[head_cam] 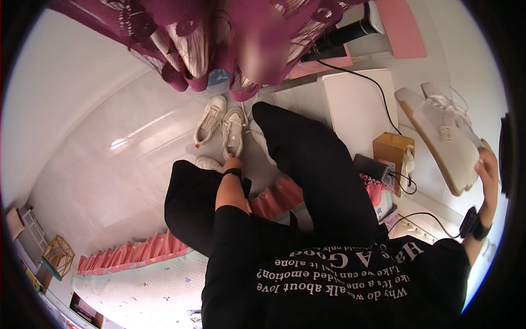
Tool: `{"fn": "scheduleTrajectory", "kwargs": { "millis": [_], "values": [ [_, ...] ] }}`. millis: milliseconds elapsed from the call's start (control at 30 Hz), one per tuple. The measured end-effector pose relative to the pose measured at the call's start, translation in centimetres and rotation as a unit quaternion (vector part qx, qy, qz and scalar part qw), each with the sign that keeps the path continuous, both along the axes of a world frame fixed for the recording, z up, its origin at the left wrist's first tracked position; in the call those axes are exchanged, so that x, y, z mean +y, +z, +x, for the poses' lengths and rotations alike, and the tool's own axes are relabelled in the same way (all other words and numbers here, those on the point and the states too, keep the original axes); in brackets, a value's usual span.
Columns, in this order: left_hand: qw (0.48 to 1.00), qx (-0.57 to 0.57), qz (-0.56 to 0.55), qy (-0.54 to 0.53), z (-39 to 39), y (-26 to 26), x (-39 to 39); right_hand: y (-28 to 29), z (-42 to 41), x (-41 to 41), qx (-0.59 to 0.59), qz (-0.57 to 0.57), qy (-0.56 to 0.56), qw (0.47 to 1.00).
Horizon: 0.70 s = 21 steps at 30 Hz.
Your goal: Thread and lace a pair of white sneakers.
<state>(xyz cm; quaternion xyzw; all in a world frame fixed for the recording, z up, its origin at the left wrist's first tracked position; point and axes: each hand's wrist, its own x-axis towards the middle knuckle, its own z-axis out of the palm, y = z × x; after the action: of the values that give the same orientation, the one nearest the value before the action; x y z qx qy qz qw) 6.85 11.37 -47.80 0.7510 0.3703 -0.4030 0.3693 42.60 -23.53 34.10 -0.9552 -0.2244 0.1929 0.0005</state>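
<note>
My right hand (pixel 488 164), raised at the far right, grips one end of an off-white lace-up sneaker (pixel 444 140). Its gum-coloured sole edge faces left and its laces hang loose at the far end. Low between my knees, my left hand (pixel 233 161) has its fingers at the heel of a white sneaker (pixel 234 129) on the floor. Just left of that one lies another white sneaker (pixel 210 119), its opening towards me. White shoes also show beside my knees, one at the left (pixel 208 163) and one at the right (pixel 261 142), each partly hidden by my black trousers.
A purple lace curtain (pixel 263 49) hangs ahead of me. On the right are a white panel (pixel 361 103), a cardboard box (pixel 393 154), a dark power adapter (pixel 372 167) and a black cable (pixel 380 88). Beneath me is a bed with a pink ruffle (pixel 135 251). A gold wire-frame stand (pixel 58 257) sits lower left.
</note>
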Motion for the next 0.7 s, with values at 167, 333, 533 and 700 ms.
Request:
{"fn": "scheduleTrajectory", "kwargs": {
  "millis": [167,333,533,700],
  "values": [
    [0.965,-0.152,-0.011,-0.214,1.3,-1.1,1.3,-5.0,-7.9,-2.5,-0.014,0.287,-0.118,0.950],
    [0.975,-0.210,-0.012,0.065,7.3,8.5,2.7,-8.7,-14.7,7.0,0.070,0.445,-0.056,0.891],
    [0.719,-0.250,-0.431,0.484,10.3,26.0,8.6,-12.4,-16.8,10.2,0.220,0.470,0.022,0.854],
    [0.650,-0.389,-0.439,0.484,1.0,39.4,12.4,-14.8,-18.5,17.4,0.304,0.433,0.285,0.799]
  ]
}}
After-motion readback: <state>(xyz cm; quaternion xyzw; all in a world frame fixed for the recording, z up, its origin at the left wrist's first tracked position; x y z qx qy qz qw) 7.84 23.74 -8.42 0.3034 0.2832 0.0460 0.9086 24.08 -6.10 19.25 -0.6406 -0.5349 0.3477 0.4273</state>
